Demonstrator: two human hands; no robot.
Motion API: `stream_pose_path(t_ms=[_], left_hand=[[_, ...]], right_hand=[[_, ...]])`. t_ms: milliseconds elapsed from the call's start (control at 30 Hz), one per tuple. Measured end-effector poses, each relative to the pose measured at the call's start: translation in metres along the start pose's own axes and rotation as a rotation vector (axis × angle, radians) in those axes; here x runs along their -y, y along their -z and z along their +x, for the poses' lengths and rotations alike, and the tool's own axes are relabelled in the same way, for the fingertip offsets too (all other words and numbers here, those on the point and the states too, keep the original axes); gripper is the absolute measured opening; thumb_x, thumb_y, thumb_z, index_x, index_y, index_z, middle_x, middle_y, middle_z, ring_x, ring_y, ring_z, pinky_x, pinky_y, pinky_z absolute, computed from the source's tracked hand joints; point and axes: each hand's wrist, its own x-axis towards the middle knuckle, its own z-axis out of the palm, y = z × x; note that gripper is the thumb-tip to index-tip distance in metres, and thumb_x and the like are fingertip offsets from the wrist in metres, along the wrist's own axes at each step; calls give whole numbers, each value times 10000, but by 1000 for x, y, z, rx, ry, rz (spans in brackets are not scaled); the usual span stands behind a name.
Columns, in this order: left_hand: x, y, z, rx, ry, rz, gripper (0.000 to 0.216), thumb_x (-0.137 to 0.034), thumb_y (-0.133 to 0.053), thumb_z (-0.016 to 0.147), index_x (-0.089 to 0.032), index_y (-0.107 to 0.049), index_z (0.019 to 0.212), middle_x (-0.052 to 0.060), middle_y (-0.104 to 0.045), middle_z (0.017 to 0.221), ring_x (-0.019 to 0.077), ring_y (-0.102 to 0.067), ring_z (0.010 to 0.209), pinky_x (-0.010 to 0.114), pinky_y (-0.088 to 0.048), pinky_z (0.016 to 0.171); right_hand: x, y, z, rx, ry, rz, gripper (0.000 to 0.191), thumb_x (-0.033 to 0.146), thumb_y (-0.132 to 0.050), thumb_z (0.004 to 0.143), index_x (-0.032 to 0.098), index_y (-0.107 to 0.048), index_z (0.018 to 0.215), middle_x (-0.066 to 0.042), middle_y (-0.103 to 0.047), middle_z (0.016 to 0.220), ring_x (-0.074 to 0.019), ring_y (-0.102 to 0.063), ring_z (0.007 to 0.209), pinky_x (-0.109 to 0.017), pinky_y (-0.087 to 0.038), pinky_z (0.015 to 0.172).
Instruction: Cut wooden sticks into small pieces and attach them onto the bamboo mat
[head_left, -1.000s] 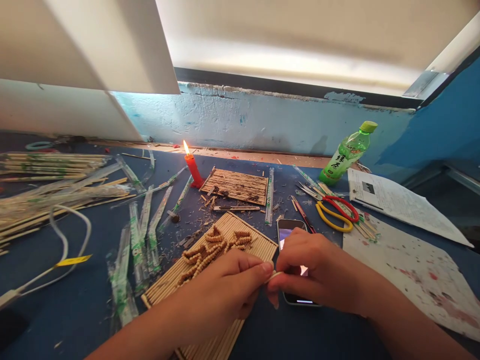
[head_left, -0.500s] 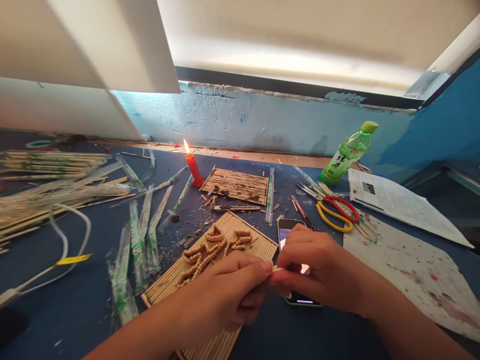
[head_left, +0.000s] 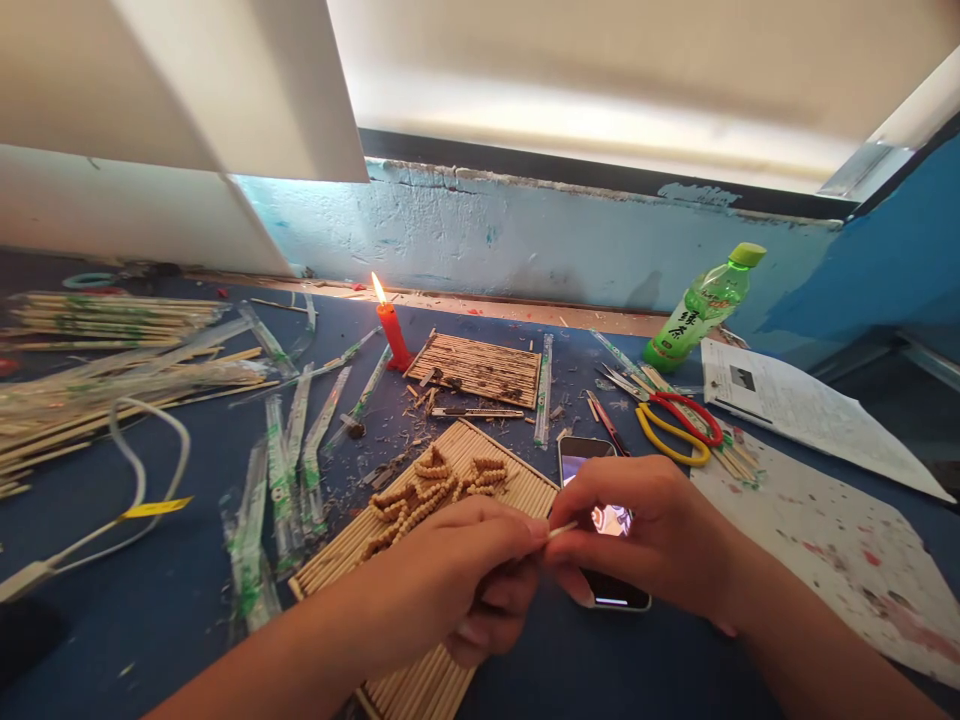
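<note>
A thin pale stick (head_left: 564,530) runs between my two hands, its tip showing at the right fingers. My left hand (head_left: 480,570) is closed, with thumb and forefinger pinching one end. My right hand (head_left: 645,530) grips it from the other side with thumb and forefinger. Below and left of them lies a panel of stick rods laid side by side (head_left: 517,475). Carved, ridged wooden strips (head_left: 431,490) rest on that panel, partly hidden by my left forearm. A phone with a lit screen (head_left: 615,590) lies under my right hand.
Behind stands a lit red candle (head_left: 394,335) beside a smaller scorched stick panel (head_left: 480,370) and a utility knife (head_left: 480,412). Scissors (head_left: 679,425), a green tea bottle (head_left: 705,305) and papers (head_left: 795,410) are at right. Plastic wrappers (head_left: 281,480) and a white cable (head_left: 142,480) lie left.
My right fingers have shifted slightly along the stick, and more of its tip now shows between them. Both hands stay together over the same spot. The view has shifted a little.
</note>
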Motion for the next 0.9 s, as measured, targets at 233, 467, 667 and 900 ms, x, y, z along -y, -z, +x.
stream_pose_path(t_ms=[233, 467, 667, 900], left_hand=[[2, 1, -1, -12, -24, 1, 313, -399, -521, 954, -184, -546, 728, -84, -326, 593, 70, -259, 463, 208, -139, 422], [1, 1, -2, 0, -37, -16, 340, -389, -502, 965, -208, -449, 683, -90, -286, 600, 69, -227, 460, 203, -111, 417], [3, 2, 0, -23, -11, 6, 377, -440, -504, 973, -221, -416, 678, -95, -263, 592, 76, -197, 460, 220, -94, 433], [-6, -15, -12, -352, -373, 701, 353, -440, -480, 1039, -230, -487, 755, -37, -474, 729, 144, -450, 676, 272, -358, 626]], right_hand=[[-1, 1, 2, -45, 45, 11, 161, 347, -827, 901, 205, -780, 840, 31, -732, 698, -90, -656, 639, -192, -476, 643], [-3, -1, 2, -100, 135, -56, 123, 296, -839, 893, 194, -785, 849, 6, -735, 709, -112, -642, 655, -220, -490, 633], [-3, -2, 0, -97, 269, -175, 101, 238, -799, 931, 162, -757, 879, -24, -711, 740, -139, -587, 690, -257, -469, 635], [-1, 1, 0, -176, 213, -210, 143, 259, -812, 922, 197, -720, 832, 27, -703, 693, -108, -586, 647, -223, -457, 617]])
